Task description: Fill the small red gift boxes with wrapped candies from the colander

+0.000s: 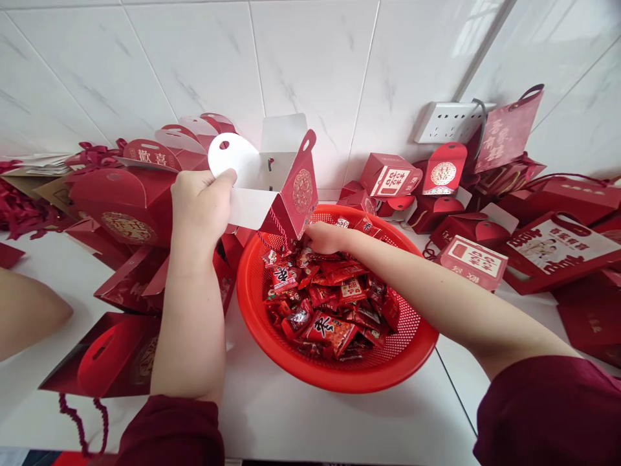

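My left hand (206, 197) is closed on the near side of a red gift box (302, 189), thumb over its edge. The box is tilted with its flaps up, showing a white inside with a small dark item in it. A twisted red cord (277, 226) hangs from the box. Below and right of it, my right hand (325, 238) reaches into a red plastic basket (334, 380) among red snack packets (330, 329). Its fingers curl down and are partly hidden, so what they grip cannot be made out.
Red gift boxes (129, 207) crowd the left side. More boxes (391, 175) and gift bags (509, 129) stand to the right, near a white power strip (449, 123). A tiled wall (310, 58) closes off the back. Another person's arm (29, 314) shows at far left.
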Tool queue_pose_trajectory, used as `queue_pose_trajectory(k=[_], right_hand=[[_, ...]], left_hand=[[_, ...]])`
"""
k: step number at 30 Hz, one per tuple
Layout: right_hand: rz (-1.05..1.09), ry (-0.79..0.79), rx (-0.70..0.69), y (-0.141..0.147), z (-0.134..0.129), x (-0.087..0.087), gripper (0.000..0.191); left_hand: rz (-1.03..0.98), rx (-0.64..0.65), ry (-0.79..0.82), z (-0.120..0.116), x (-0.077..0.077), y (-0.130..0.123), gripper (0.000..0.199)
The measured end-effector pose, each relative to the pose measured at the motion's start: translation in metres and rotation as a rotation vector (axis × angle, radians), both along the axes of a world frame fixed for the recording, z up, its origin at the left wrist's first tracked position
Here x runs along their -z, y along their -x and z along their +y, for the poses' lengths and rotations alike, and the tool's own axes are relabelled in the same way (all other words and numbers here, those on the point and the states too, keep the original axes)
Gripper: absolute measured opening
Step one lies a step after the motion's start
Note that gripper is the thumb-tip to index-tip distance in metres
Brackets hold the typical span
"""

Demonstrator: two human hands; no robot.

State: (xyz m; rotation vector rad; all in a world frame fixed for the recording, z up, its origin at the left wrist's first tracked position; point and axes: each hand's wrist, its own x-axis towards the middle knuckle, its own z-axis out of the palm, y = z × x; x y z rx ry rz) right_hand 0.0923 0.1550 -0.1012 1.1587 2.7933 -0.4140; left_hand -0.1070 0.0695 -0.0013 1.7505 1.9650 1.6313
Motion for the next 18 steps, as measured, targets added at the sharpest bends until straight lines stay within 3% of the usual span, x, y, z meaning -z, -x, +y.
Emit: queue_pose_trajectory(k=[6,13,18], right_hand=[[-0.037,0.049,-0.127,-0.003,-0.003,-0.005,0.041],[-0.005,0.033,-0.15,-0.005,-0.007,-0.006,0.069],[0.019,0.02,-0.108,-0.017,-0.006,-0.017,0.059]], left_hand=[[-0.006,0.007,0.008,0.002,0.002,0.0,0.045],[0.015,-0.003,0.024,0.004,0.004,0.0,0.043],[0.021,-0.013,0.057,0.002,0.002,0.0,0.044]])
